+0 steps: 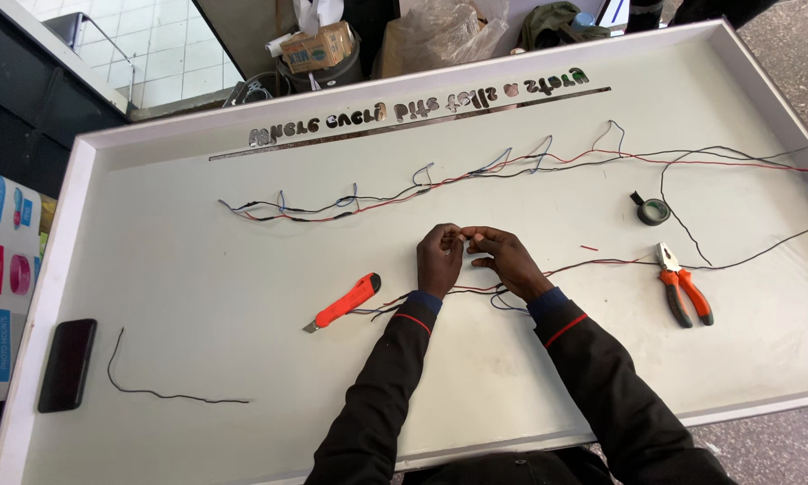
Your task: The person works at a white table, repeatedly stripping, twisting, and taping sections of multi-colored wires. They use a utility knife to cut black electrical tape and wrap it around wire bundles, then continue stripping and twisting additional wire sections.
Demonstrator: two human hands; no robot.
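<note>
Centrally, I am logging the thin wire ends (465,235), which are sitting pinched between both sets of fingertips just above the middle of the white tray (197,269). The left hand (440,256) is curling nearly closed, thumb and forefinger nipping the wire ends at its 1 o'clock. The right hand (504,259) is meeting it from 3 o'clock, thumb and forefinger likewise pressing on the same ends, the other fingers hanging loosely bent. Both wrists are resting over a red, black and blue wire bundle (485,289) that is trailing off toward 3 o'clock.

Items lying around, working outward:
- Orange utility knife (343,303), lying at 8 o'clock of the hands, near the left cuff, blade end pointing down-left.
- Orange-handled pliers (680,286), lying at 3 o'clock, well apart, jaws pointing up.
- Roll of black tape (653,211), sitting at 2 o'clock, above the pliers.
- Long wire harness (404,193) with small loops, running across at 12 o'clock.
- Row of metal cut-out letters (413,110), standing further out at 12 o'clock, by the far rim.
- Loose black wire (166,391), lying at 8 o'clock, far off.
- Black phone (66,364), resting on the tray's left rim at 8 o'clock.
</note>
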